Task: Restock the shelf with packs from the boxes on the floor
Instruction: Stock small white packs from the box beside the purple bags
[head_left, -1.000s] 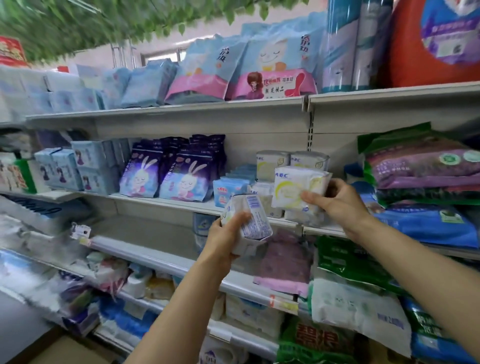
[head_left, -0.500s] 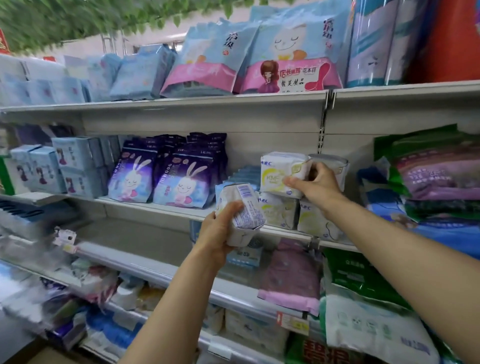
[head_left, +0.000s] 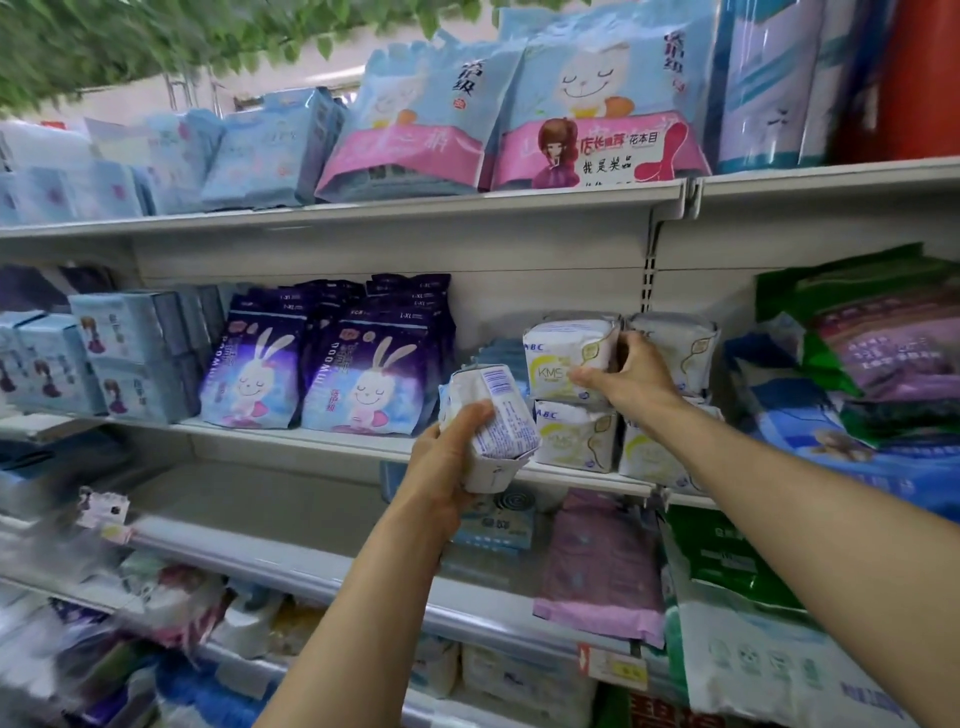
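Observation:
My left hand grips a white pack with blue print, held in the air in front of the middle shelf. My right hand holds a white ABC pack that sits on top of another white pack in the stack on that shelf; thumb on its front, fingers curled behind its right side. More white packs stand to the right of my right hand. No floor boxes are in view.
Purple rabbit-print packs and light blue boxes fill the middle shelf to the left. Large blue and pink bags line the top shelf. Green, purple and blue bags crowd the right. A bare shelf stretch lies lower left.
My right hand lifted the white ABC pack up from in front of the shelf and set it on top of the stack. My left hand kept its pack in roughly the same place.

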